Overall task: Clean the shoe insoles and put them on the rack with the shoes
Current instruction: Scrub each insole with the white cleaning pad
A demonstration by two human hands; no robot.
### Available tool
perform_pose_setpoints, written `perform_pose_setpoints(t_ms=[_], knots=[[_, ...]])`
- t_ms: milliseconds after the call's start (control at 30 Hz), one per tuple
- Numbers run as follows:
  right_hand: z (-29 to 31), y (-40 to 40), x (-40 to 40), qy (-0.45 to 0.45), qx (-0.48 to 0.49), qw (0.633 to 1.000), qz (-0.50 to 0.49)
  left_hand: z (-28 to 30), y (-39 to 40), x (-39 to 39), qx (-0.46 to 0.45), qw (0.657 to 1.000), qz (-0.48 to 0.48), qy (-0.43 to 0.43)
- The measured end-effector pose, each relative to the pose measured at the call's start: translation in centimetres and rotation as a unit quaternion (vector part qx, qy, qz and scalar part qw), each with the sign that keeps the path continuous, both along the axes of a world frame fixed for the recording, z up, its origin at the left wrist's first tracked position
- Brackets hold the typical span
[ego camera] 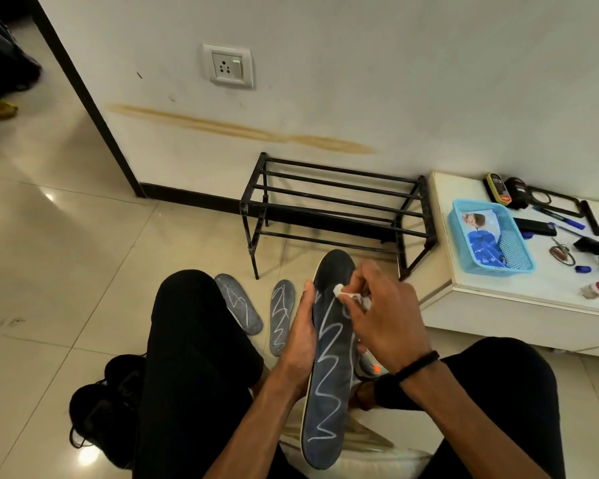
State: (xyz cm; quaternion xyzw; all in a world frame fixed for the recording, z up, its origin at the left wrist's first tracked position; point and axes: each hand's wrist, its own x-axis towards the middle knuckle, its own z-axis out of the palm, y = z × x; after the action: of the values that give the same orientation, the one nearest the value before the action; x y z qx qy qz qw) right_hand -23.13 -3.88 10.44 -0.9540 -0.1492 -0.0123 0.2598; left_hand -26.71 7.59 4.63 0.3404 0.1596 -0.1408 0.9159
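Note:
My left hand (300,335) grips the left edge of a dark insole (329,385) held up in front of me, toe pointing away. A white zigzag line of paste runs along the insole's length. My right hand (384,319) pinches a small white tube (351,299) with its tip on the insole near the toe end. Two more grey insoles (239,305) (281,316) with white zigzags lie on the floor beyond my left knee. A black metal shoe rack (332,209) stands with nothing on it against the wall. Black shoes (108,402) sit on the floor at my left.
A low white table (491,292) on the right holds a blue plastic basket (491,236), polish containers, pens and small tools. A grey shoe with an orange spot (369,366) lies partly hidden under my right hand. My black-trousered legs fill the foreground on beige floor tiles.

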Motion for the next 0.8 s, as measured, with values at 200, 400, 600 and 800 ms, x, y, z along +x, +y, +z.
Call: perform_pose_setpoints(t_ms=[200,400,600,800], knots=[[0.4,-0.8,2.7,-0.032,0.004,0.997,-0.073,0.2,-0.5,-0.2,0.018,1.0,-0.003,-0.003],[-0.2,0.1,-0.8,-0.016,0.039,0.998,-0.037,-0.3,-0.3,-0.6,-0.01,1.0,0.0,0.019],[-0.3,-0.3,-0.2,-0.026,-0.001,0.998,-0.053,0.6,-0.6,-0.3,-0.003,1.0,0.003,0.031],[0.0,1.1,-0.8,-0.026,0.017,0.999,-0.043,0.4,-0.5,-0.3,-0.03,0.999,0.019,0.031]])
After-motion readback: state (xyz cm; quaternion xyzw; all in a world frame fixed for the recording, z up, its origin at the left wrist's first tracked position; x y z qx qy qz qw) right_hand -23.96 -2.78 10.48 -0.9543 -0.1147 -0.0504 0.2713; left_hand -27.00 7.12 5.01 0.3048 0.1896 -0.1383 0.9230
